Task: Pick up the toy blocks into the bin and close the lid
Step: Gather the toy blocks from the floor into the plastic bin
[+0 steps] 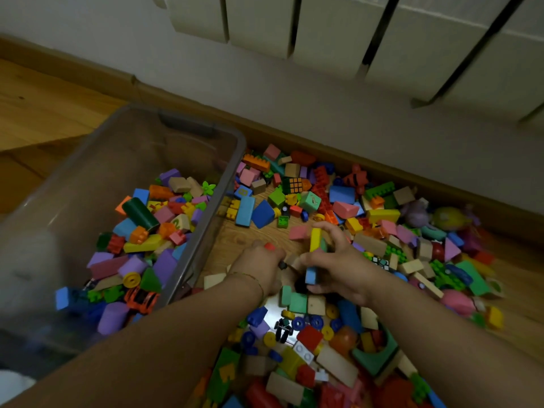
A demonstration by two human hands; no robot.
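A clear plastic bin (232, 160) stands on the floor at the left, partly filled with several coloured blocks (147, 231). A wide spread of toy blocks (368, 231) covers the floor to its right. My left hand (259, 269) is down among the blocks just right of the bin, fingers closed around small pieces, a red one showing at its top. My right hand (338, 263) grips a yellow block (315, 239) and a blue block (311, 275). No lid is in view.
A wall with a wooden skirting board (323, 142) runs behind the pile, and a white radiator (353, 33) hangs above it. Wooden floor (44, 107) lies to the left of the bin. A small puzzle cube (295, 185) sits among the far blocks.
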